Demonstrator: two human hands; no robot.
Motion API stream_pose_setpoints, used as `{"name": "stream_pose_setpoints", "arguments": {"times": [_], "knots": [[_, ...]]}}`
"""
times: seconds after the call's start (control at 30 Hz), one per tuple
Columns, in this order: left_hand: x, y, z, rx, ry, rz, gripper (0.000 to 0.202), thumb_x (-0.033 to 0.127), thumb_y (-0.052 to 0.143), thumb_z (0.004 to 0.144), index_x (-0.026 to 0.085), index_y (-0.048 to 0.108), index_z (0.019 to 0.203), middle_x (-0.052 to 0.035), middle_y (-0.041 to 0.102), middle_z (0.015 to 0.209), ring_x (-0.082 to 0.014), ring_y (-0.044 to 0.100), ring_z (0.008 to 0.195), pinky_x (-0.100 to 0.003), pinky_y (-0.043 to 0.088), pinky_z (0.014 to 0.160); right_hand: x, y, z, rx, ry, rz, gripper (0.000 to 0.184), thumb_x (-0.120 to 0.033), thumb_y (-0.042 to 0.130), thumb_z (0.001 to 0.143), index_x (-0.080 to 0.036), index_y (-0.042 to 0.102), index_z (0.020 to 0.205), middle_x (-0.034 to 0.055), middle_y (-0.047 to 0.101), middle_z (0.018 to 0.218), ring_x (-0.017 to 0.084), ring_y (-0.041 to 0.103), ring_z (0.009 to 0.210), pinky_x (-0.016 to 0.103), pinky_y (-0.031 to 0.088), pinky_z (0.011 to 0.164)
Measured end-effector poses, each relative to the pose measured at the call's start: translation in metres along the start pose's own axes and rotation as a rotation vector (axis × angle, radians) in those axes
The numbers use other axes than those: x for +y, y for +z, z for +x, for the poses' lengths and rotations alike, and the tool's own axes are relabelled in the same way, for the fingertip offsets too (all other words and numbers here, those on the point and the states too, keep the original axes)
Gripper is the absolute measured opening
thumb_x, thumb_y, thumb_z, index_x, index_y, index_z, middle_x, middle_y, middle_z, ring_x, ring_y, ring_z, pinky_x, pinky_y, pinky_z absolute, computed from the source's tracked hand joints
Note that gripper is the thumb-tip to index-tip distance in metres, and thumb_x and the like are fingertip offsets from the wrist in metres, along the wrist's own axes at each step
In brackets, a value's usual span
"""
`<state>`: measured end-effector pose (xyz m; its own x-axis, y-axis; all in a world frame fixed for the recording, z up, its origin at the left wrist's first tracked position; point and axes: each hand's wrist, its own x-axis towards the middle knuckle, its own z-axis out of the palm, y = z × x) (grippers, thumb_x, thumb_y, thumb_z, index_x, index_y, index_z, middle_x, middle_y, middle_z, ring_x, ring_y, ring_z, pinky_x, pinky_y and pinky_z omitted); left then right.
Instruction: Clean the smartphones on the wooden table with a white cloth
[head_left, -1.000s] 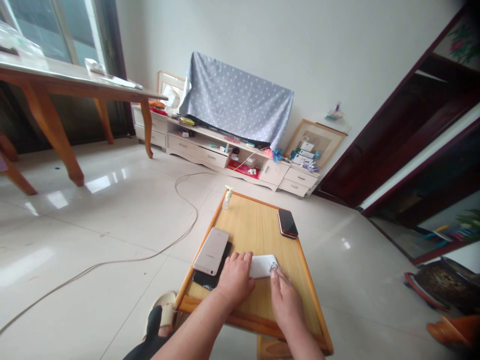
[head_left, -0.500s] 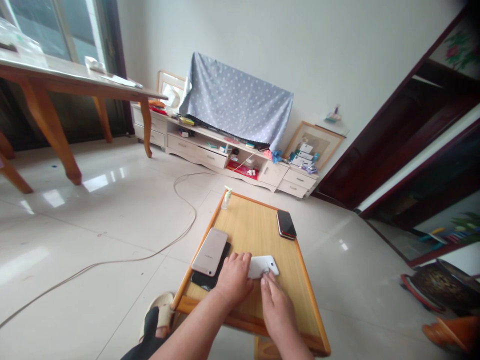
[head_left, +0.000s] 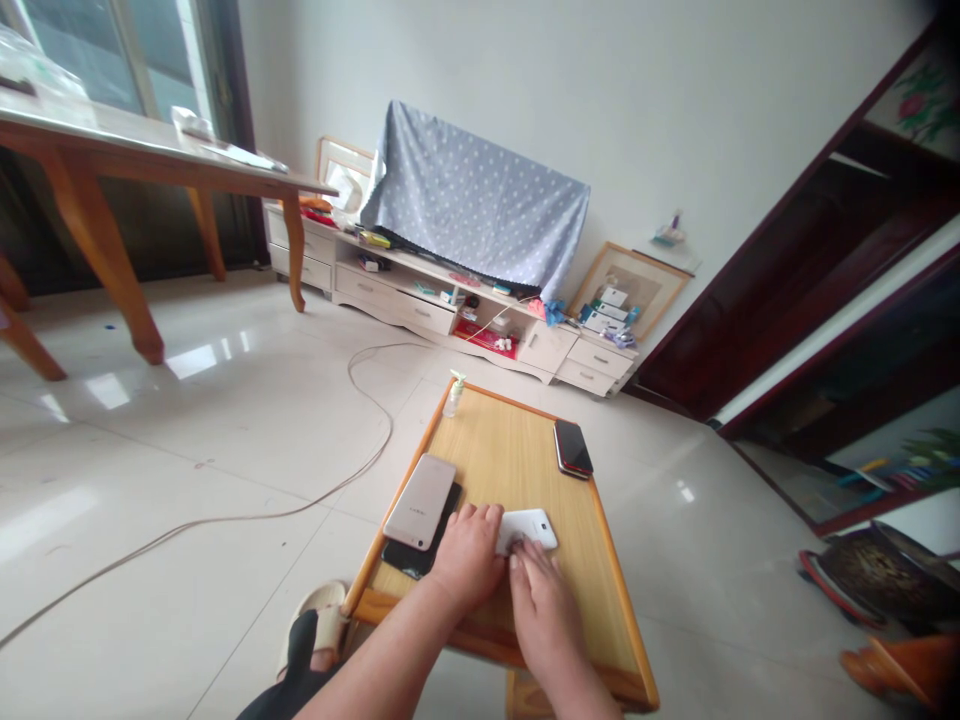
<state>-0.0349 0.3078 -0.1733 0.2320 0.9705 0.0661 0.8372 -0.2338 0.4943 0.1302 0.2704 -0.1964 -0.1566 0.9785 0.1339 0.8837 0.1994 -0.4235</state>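
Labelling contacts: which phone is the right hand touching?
The white phone, at the right hand. The pink phone, black phone and phone stack lie clear of that hand.

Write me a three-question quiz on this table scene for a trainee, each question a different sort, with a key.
1. Name the thing that the left hand and the right hand are both at.
2. True or false: the pale pinkish phone lies partly over a black phone.
3. What stands at the far left corner of the wooden table?
A) a mug
B) a pump bottle
C) a bowl

Key: 1. the white phone; 2. true; 3. B
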Motion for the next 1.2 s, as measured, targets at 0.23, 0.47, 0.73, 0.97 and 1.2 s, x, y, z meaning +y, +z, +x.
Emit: {"name": "stream_pose_setpoints", "arguments": {"times": [0.23, 0.47, 0.73, 0.97, 1.2], "knots": [[0.0, 0.001, 0.0, -0.001, -0.001, 0.013, 0.046, 0.022, 0.057, 0.073, 0.024, 0.051, 0.119, -0.0074, 0.064, 0.116, -0.0283, 0.053, 0.108, -0.041, 0.041, 0.091, 0.019, -0.005, 0.01, 0.028, 0.113, -0.043, 0.052, -0.039, 0.028, 0.105, -0.017, 0.063, 0.137, 0.0105, 0.055, 0.148, 0.031, 0.041, 0.145, 0.057, 0.026, 0.121], [-0.001, 0.002, 0.0, 0.012, -0.004, 0.0, 0.039, 0.026, 0.054, 0.08, 0.023, 0.051, 0.119, -0.0084, 0.064, 0.116, -0.0283, 0.052, 0.108, -0.041, 0.041, 0.089, -0.001, 0.006, 0.004, -0.05, -0.007, -0.038, 0.051, -0.041, 0.028, 0.105, -0.022, 0.061, 0.14, 0.007, 0.053, 0.149, 0.029, 0.039, 0.146, 0.054, 0.024, 0.123], [-0.002, 0.004, 0.0, 0.023, -0.003, -0.005, 0.048, 0.021, 0.058, 0.071, 0.024, 0.051, 0.118, -0.0076, 0.064, 0.114, -0.0279, 0.053, 0.107, -0.04, 0.041, 0.089, 0.022, -0.008, 0.018, 0.033, 0.198, -0.088, 0.054, -0.045, 0.026, 0.105, -0.022, 0.061, 0.14, 0.0084, 0.053, 0.15, 0.034, 0.033, 0.148, 0.064, 0.021, 0.12], [-0.003, 0.003, -0.001, 0.025, 0.009, -0.013, 0.035, 0.028, 0.051, 0.084, 0.024, 0.051, 0.118, -0.0079, 0.064, 0.114, -0.0275, 0.054, 0.106, -0.04, 0.041, 0.088, -0.007, 0.006, 0.007, -0.073, -0.005, 0.01, 0.053, -0.045, 0.025, 0.106, -0.026, 0.058, 0.142, 0.0064, 0.053, 0.15, 0.027, 0.039, 0.146, 0.057, 0.016, 0.124], [-0.002, 0.003, -0.001, 0.017, -0.002, -0.01, 0.045, 0.022, 0.057, 0.074, 0.023, 0.05, 0.119, -0.0081, 0.064, 0.115, -0.028, 0.052, 0.108, -0.04, 0.041, 0.089, 0.006, -0.004, 0.021, 0.008, 0.177, -0.024, 0.058, -0.048, 0.022, 0.106, -0.02, 0.058, 0.143, 0.0098, 0.05, 0.152, 0.029, 0.036, 0.147, 0.061, 0.009, 0.123]]}}
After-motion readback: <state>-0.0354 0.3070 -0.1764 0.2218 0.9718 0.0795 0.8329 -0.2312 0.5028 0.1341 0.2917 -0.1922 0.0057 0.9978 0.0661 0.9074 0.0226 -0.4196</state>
